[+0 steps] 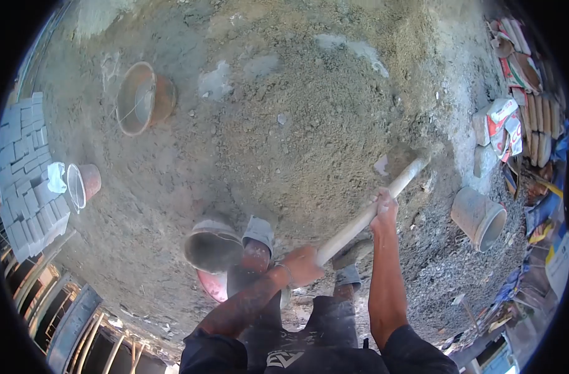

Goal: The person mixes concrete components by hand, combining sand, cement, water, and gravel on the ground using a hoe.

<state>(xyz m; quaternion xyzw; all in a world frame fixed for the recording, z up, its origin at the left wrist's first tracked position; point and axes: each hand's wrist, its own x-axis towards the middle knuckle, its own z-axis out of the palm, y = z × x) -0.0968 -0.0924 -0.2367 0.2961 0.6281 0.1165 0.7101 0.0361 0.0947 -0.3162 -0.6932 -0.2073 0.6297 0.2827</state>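
My left hand (302, 266) is closed round the lower end of a pale wooden hoe handle (353, 234), close to my body. Farther up the same shaft, my right hand (384, 209) grips it with the arm stretched forward. The hoe slants away to the right, and its far end meets a wide spread of damp grey-brown mortar mix (309, 137). The blade is hard to make out against the mix. Near my left leg stands a bucket (214, 225) with a dark inside, and a reddish tub (213, 285) shows partly behind it.
A large bucket (163, 96) lies tilted at upper left. A smaller bucket (90, 181) is by stacked grey blocks (29, 149). At right another bucket (468, 212) lies on its side, below cement bags (507, 134) and piled sacks (536, 118). Poles (85, 346) line the lower left.
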